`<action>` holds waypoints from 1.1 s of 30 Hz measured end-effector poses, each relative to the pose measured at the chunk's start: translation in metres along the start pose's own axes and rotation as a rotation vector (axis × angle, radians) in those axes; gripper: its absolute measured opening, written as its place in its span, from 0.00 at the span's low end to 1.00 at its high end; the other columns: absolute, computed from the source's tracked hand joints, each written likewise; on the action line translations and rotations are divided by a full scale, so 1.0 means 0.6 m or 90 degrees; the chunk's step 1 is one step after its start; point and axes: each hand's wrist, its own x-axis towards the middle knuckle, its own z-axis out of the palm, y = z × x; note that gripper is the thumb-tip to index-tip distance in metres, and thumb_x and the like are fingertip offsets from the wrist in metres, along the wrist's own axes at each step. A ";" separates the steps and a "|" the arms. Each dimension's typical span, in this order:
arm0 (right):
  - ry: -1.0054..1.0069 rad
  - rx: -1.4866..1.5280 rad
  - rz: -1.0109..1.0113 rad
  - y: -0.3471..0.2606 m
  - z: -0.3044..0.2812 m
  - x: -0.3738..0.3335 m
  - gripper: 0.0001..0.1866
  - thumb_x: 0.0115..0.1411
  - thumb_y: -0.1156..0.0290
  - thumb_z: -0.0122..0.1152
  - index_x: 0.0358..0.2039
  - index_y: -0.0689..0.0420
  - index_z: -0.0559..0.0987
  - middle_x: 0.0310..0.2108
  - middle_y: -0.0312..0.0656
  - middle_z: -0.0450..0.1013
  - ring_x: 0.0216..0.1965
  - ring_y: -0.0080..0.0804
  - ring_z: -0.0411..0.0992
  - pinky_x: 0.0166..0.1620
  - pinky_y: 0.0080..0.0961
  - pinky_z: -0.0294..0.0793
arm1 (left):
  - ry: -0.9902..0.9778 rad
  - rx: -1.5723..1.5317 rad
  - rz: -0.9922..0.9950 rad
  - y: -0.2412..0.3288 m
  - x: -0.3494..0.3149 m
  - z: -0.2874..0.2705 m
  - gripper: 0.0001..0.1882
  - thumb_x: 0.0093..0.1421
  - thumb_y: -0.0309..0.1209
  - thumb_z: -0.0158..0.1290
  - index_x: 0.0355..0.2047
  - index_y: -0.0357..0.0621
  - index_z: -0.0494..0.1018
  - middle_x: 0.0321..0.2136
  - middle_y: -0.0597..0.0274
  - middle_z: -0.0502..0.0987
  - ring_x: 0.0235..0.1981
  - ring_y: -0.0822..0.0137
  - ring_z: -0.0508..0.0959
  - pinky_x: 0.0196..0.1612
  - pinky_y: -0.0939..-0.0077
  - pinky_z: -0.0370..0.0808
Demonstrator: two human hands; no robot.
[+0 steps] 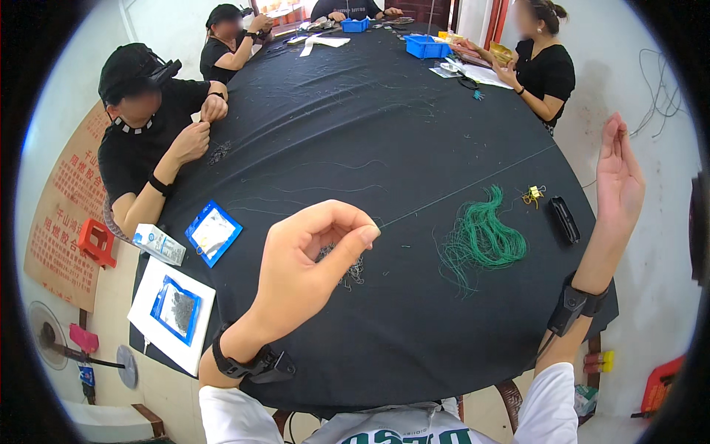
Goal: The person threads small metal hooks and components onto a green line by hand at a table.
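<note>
A thin green thread (458, 192) runs taut and slanting up to the right across the table. One end is pinched between the thumb and forefinger of my left hand (310, 255). Its line leads to the fingertips of my right hand (620, 166), raised at the right edge with fingers long and pressed together; the thread is too fine to follow against the wall. Partly hidden behind my left hand lies a small pile of silvery wire bits (354, 274). A loose bundle of green threads (492, 233) rests on the black cloth between my hands.
Beyond the bundle are a yellow clip (532, 195) and a black case (564, 220). Blue-edged pouches (213, 233), a small carton (159, 244) and a white board (200, 337) lie left. Several people sit around the table, near blue trays (427, 47).
</note>
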 end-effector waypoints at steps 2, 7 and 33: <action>0.025 -0.030 -0.034 0.007 0.007 -0.003 0.12 0.61 0.83 0.45 0.43 0.78 0.67 0.48 0.58 0.65 0.57 0.46 0.61 0.63 0.33 0.61 | 0.010 0.042 0.034 -0.001 -0.001 0.004 0.03 0.56 0.21 0.53 0.32 0.33 0.75 0.28 0.62 0.76 0.29 0.75 0.75 0.33 0.83 0.72; 0.020 -0.308 -0.082 0.037 0.034 -0.019 0.11 0.62 0.80 0.46 0.40 0.76 0.70 0.45 0.58 0.69 0.53 0.47 0.66 0.61 0.33 0.64 | 0.051 0.162 0.152 0.001 -0.002 0.012 0.04 0.53 0.18 0.55 0.30 0.34 0.75 0.27 0.60 0.77 0.27 0.72 0.76 0.31 0.83 0.72; -0.495 -0.498 0.522 0.115 0.179 -0.213 0.05 0.59 0.75 0.55 0.35 0.62 0.75 0.22 0.32 0.71 0.23 0.11 0.65 0.25 0.11 0.64 | 0.051 0.422 0.484 0.013 -0.015 0.034 0.10 0.43 0.14 0.59 0.28 0.33 0.75 0.25 0.53 0.75 0.24 0.61 0.76 0.25 0.76 0.71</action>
